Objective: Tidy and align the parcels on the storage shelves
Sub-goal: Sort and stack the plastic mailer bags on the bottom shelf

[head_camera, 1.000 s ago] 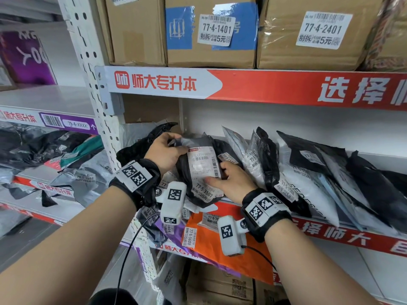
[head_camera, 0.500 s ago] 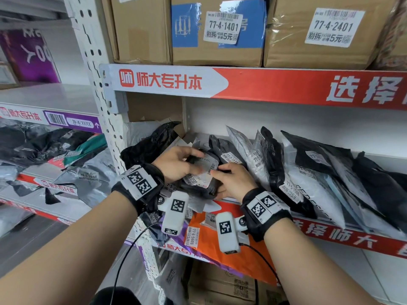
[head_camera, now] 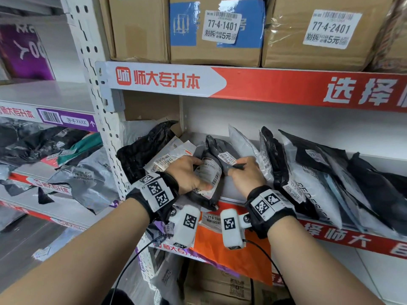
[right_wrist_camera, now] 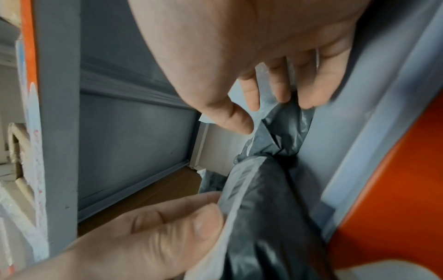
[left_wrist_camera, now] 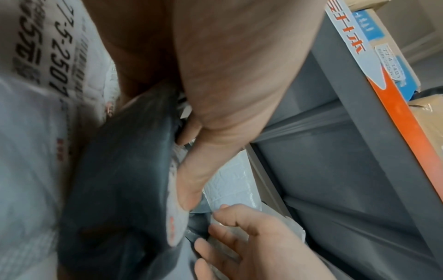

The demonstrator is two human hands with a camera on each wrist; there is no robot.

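Observation:
On the middle shelf [head_camera: 233, 194], my left hand [head_camera: 198, 173] grips a dark grey parcel with a white label [head_camera: 208, 180]. Its thumb lies across the label. The parcel stands on edge, with its lower end over the shelf lip. In the left wrist view the left hand [left_wrist_camera: 189, 170] wraps this parcel [left_wrist_camera: 120, 189]. My right hand [head_camera: 236, 167] pinches crumpled dark grey plastic beside the grey parcel labelled 77-5-1511 [head_camera: 228, 158]. In the right wrist view its fingers [right_wrist_camera: 275, 91] curl on a twisted grey bag end [right_wrist_camera: 282, 132]. Whether that end belongs to the left hand's parcel I cannot tell.
A row of black and white parcels [head_camera: 319, 181] leans leftward along the shelf to the right. Flat white and black parcels [head_camera: 154, 155] lie at the left by the upright post [head_camera: 103, 137]. Cardboard boxes [head_camera: 215, 29] stand on the shelf above. An orange parcel [head_camera: 220, 245] sticks out below.
The labelled parcel, held up facing me a second ago, has come down and turned edge-on among the others. Both hands have moved lower and deeper into the shelf.

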